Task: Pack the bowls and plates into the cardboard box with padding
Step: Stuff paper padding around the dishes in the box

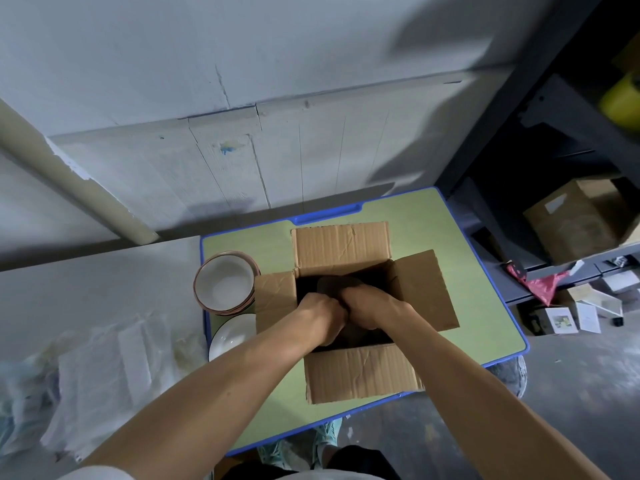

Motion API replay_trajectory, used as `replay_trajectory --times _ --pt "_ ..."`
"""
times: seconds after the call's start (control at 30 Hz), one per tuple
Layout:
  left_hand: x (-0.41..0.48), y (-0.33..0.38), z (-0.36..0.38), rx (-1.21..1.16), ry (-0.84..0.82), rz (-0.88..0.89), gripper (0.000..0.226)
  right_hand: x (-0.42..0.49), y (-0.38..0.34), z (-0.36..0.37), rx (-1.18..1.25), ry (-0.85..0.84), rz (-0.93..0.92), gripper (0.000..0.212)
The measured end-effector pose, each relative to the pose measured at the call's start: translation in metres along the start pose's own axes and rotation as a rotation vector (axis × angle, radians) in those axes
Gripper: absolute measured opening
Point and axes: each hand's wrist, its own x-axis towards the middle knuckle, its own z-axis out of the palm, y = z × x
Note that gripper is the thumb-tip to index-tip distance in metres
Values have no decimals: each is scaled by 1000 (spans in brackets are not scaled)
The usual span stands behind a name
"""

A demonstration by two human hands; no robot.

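There is one table (485, 289). On it is one open cardboard box (360, 372) with four flaps. There are two hands, the left hand (322, 315) and the right hand (372, 304). On the left is one stack of bowls (225, 282); how many are in it is hard to tell. Near it is one white plate (233, 336). Far right is one more brown box (575, 220).
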Motion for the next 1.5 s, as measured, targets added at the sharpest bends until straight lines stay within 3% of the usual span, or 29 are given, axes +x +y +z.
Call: replay_trajectory --times 0.53,0.7,0.8,0.93,1.03,1.17,1.27,1.5 --pt "-23 4 -9 82 107 35 22 1 -3 0 51 -19 -12 30" --pt "-31 2 -7 31 44 -9 21 2 -6 16 51 -44 5 63" --pt "-28 1 -4 77 -13 -39 24 0 -7 18 -3 -66 37 66" --pt "-21 4 -7 179 -224 -79 35 1 -6 17 -97 -51 -18 81" --pt "-18 5 -8 181 -258 -88 42 1 -7 16 -151 -63 -35 75" --pt "-23 3 -14 164 -242 -72 44 -1 -7 10 -140 -68 -50 59" --pt "-31 -1 -16 134 -130 -65 33 -2 -2 10 -99 -33 -56 47" --pt "-40 -16 1 129 82 -28 22 -8 -1 7 -133 7 -57 61"
